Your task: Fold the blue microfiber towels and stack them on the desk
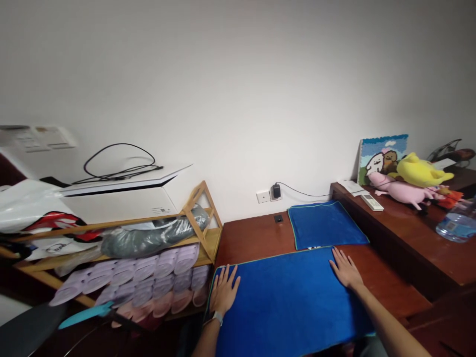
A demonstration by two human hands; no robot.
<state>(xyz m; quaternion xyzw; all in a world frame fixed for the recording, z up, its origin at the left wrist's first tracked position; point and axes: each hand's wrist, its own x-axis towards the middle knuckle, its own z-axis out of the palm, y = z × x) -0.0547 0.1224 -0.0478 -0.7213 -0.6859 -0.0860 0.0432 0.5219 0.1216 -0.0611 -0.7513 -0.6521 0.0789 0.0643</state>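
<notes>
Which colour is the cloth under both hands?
The cloth is bright blue, thinly edged in green (head view).

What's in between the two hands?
Just the big blue cloth lies between the left hand and the right hand, in the head view.

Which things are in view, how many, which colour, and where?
desk: 1, brown, centre
near cloth: 1, blue, on desk
far cloth: 1, blue, behind near cloth
plug: 1, black, on wall
shelf: 1, light wood, left
box: 1, white, atop shelf
cable: unclear count, black, on box
bag: at least 1, white-red, shelf
wrapped bundle: 1, grey, shelf
slippers: many, purple and pink, shelf
picture: 1, multicoloured, right
yellow toy: 1, yellow, right
pink toy: 1, pink, right
remote: 1, white, right
bottle: 1, clear, far right
left hand: 1, bare, on near cloth
right hand: 1, bare, same cloth
</notes>
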